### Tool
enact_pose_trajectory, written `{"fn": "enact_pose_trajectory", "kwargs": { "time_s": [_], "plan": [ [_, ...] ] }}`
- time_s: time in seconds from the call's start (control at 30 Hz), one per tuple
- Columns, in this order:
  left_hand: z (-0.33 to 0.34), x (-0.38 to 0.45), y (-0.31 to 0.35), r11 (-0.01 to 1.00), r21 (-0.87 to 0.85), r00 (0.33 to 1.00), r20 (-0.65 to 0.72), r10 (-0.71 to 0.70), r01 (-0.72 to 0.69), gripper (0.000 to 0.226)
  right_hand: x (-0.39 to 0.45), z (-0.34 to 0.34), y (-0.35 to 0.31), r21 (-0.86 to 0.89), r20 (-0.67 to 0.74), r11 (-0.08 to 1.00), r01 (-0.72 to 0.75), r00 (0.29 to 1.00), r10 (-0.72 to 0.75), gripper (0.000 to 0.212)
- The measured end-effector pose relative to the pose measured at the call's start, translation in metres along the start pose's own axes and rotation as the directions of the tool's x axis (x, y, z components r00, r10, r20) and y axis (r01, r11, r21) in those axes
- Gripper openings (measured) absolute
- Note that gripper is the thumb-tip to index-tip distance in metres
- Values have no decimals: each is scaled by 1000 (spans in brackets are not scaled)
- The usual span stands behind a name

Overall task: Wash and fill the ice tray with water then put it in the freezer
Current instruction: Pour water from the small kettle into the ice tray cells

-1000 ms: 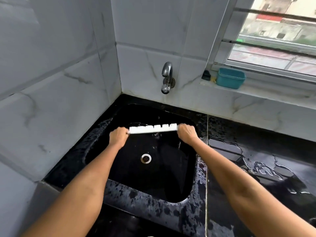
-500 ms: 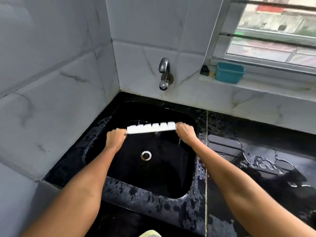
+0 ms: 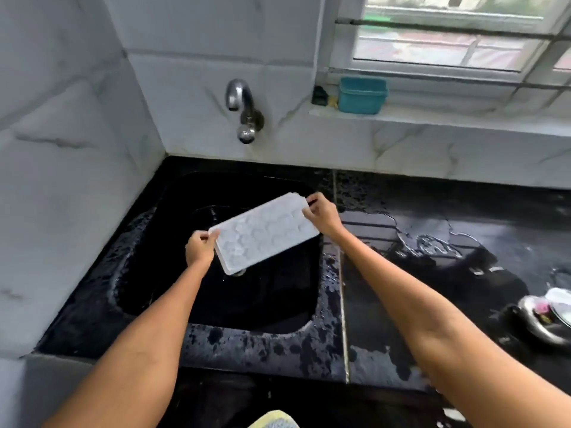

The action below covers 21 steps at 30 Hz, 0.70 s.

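Both hands are gripping the tray (image 3: 264,231) by its short ends, the left hand (image 3: 199,248) clamped on the near-left end and the right hand (image 3: 321,215) pinching the far-right end. They are holding it tilted over the sink (image 3: 216,330) at the bench's left corner, probably so drips are falling into the basin. The tap (image 3: 242,111) is showing no stream. The tray is covering the drain, and whether its cells are holding water is hard to tell. No freezer is showing.
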<state>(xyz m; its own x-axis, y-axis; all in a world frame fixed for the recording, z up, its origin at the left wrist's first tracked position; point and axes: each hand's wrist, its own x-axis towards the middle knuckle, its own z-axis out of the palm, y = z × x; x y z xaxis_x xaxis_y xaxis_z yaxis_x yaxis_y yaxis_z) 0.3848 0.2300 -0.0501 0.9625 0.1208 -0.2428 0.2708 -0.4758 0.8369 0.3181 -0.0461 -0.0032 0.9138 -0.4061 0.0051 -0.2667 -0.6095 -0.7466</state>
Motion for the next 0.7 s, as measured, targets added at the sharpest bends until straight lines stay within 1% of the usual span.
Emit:
{"fn": "enact_pose_trajectory", "kwargs": {
  "time_s": [0.07,0.13,0.2,0.27,0.33,0.4,0.43,0.5,0.57,0.7],
  "plan": [
    [24,-11,34,996,-80,999,-17,29,-30,38,-3,-27,3,83,-144,995,-51,988,63,27],
    [54,-30,64,988,-133,996,18,87,-84,36,-12,-56,20,140,-259,984,-111,955,145,28],
    [82,-58,85,981,-159,989,72,127,-115,33,-31,-84,51,136,-313,975,-178,926,213,27],
    [109,-86,93,978,-175,981,138,135,-110,30,-54,-110,86,110,-338,965,-239,904,263,26],
    [134,-114,94,981,-178,964,235,121,-80,27,-81,-137,120,94,-346,946,-310,881,323,27],
    [154,-139,91,986,-160,941,324,101,-51,27,-105,-159,148,135,-330,918,-373,857,396,29],
    [163,-152,89,989,-140,934,345,97,-51,28,-118,-170,161,164,-310,903,-398,848,430,30],
    [178,-174,81,994,-94,930,356,90,-60,27,-140,-187,184,170,-250,879,-446,843,476,33],
    [187,-195,74,995,-57,926,366,97,-82,28,-158,-198,203,147,-207,862,-486,837,507,30],
    [201,-235,65,988,-8,936,319,146,-151,29,-188,-209,229,82,-188,855,-513,834,518,25]
  ]
}}
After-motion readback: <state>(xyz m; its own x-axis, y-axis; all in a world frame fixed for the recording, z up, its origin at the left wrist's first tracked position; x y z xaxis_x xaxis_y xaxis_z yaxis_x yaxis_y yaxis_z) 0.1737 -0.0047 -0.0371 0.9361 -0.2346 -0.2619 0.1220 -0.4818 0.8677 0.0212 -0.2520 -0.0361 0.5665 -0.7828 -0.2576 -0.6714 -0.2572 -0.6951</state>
